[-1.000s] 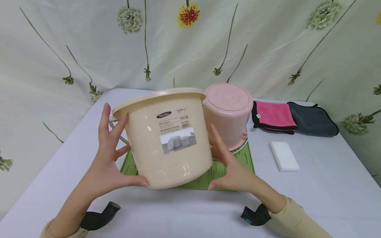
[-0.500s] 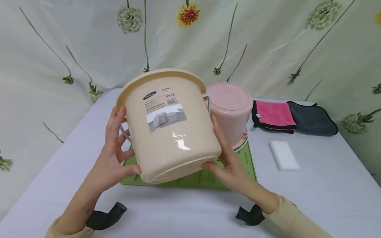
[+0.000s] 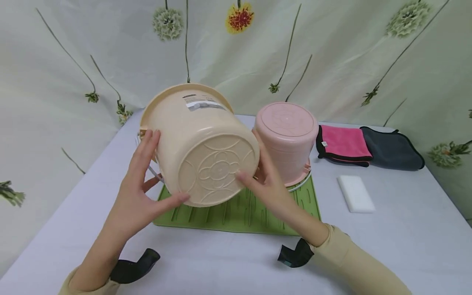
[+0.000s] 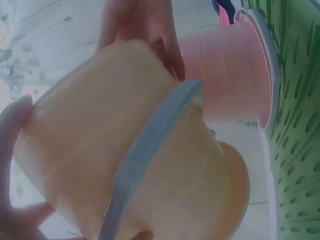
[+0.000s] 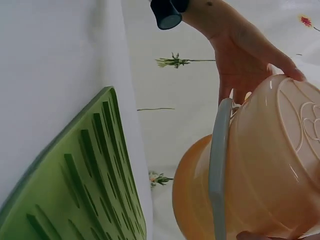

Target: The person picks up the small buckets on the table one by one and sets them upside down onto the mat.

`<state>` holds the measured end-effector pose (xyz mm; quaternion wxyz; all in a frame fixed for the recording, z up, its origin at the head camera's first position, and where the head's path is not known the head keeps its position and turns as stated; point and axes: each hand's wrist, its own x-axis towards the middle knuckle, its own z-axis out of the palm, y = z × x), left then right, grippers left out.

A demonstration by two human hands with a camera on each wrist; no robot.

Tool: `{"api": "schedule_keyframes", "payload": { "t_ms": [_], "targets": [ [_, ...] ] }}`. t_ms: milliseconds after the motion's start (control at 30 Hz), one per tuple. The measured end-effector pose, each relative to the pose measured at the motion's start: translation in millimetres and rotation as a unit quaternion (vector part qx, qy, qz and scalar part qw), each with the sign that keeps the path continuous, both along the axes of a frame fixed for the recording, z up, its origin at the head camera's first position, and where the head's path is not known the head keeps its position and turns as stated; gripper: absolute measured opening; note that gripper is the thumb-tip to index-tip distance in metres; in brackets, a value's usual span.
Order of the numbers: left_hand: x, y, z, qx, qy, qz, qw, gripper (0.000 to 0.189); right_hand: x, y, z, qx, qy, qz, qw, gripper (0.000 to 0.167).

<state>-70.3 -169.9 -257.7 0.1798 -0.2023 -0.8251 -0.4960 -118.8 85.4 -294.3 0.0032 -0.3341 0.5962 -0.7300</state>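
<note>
Both hands hold a cream plastic bucket (image 3: 217, 172) in the air over the green ribbed mat (image 3: 236, 217). It lies tilted, its patterned base turned toward the head camera and its rim pointing away. My left hand (image 3: 141, 180) grips the left side, thumb at the base edge. On the other side my right hand (image 3: 271, 184) has its thumb on the base, its fingers partly hidden behind the wall. A grey carrying handle (image 5: 218, 165) hangs along the bucket in the right wrist view. Just right of it, a pink bucket (image 3: 287, 147) stands upside down on the mat.
At the back right lie a folded pink cloth (image 3: 344, 143) and a dark grey cloth (image 3: 392, 149), black-edged. A white sponge block (image 3: 355, 194) rests in front of them on the white-covered table (image 3: 405, 229). A flowered curtain (image 3: 332, 53) hangs behind.
The cream bucket has risen and tipped so its base, hidden at first, now faces the camera and its label points upward. My right thumb has moved from off the bucket onto its base.
</note>
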Motion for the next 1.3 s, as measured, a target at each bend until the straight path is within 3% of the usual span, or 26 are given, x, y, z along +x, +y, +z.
{"api": "schedule_keyframes", "payload": {
  "t_ms": [67,167,200,233,333,433,533,900,1067,1200,1300],
  "targets": [
    [-8.3,-3.5,0.6,0.084,-0.028,-0.022,0.9959,0.098,-3.5,-4,2.9,0.019,0.004,-0.01,0.9998,0.081],
    [-24.7,-14.0,0.2,0.185,-0.079,-0.051,0.9782,0.073,-12.9,-12,7.7,0.053,0.039,-0.022,0.9976,0.085],
    [-31.4,-19.0,0.1,0.207,-0.1,-0.057,0.9715,0.066,-17.1,-14,8.9,0.065,0.051,-0.024,0.9963,0.087],
    [-38.4,-24.4,-0.2,0.207,-0.119,-0.053,0.9697,0.061,-21.8,-17,9.4,0.077,0.06,-0.027,0.9948,0.088],
    [-59.6,-39.0,-2.6,0.161,-0.179,-0.024,0.9704,0.058,-36.0,-25,6.9,0.101,0.059,-0.025,0.9929,0.083],
    [-77.6,-48.5,-7.9,0.116,-0.223,0.006,0.9678,0.064,-46.1,-31,0.0,0.115,0.009,-0.014,0.9932,0.08],
    [-90.0,-52.0,-14.0,0.1,-0.252,0.018,0.9624,0.068,-51.7,-35,-6.9,0.126,-0.042,-0.013,0.991,0.081],
    [-124.9,-47.5,-34.1,0.102,-0.316,-0.015,0.9432,0.074,-72.8,-36,-15.7,0.142,-0.082,-0.015,0.9864,0.081],
    [-125.2,-54.0,-43.6,0.058,-0.325,-0.02,0.9439,0.075,-68.9,-25,-19.5,0.193,-0.085,-0.015,0.9773,0.079],
    [-116.3,-73.9,-50.8,-0.018,-0.316,-0.023,0.9482,0.072,-47.7,6,-23.7,0.232,-0.016,-0.009,0.9726,0.073],
    [-107.3,-98.5,-55.2,-0.059,-0.306,-0.042,0.9492,0.066,-24.7,45,-26.0,0.287,0.038,-0.023,0.9568,0.069]
  ]
}}
